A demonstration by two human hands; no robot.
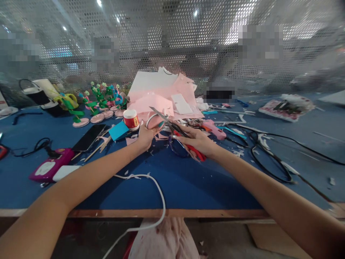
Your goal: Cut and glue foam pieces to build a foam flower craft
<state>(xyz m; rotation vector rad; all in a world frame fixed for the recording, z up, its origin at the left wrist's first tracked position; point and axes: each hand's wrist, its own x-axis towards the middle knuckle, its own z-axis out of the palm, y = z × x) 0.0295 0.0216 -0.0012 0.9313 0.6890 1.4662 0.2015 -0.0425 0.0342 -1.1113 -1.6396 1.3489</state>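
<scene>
My left hand [146,138] is closed on the edge of a small round pink disc [153,121] with a pale rim. My right hand [199,142] grips a pair of scissors [164,117] by its red handles. The blades point up and left and look parted, close to the disc's right edge; whether they touch it I cannot tell. Below the scissors lies a dark blue ring-shaped thing [175,149]. A red and white tub [131,120] stands just beyond my left hand, next to a blue paper square [118,131].
Pink and white sheets [153,86] are piled behind my hands. At left are several green twisted plant figures [98,99] on pink discs, a phone [90,137] and a purple power strip [52,165]. A pink glue gun [215,130], black cables [254,154] and scraps lie at right. A white cable [159,190] crosses the front edge.
</scene>
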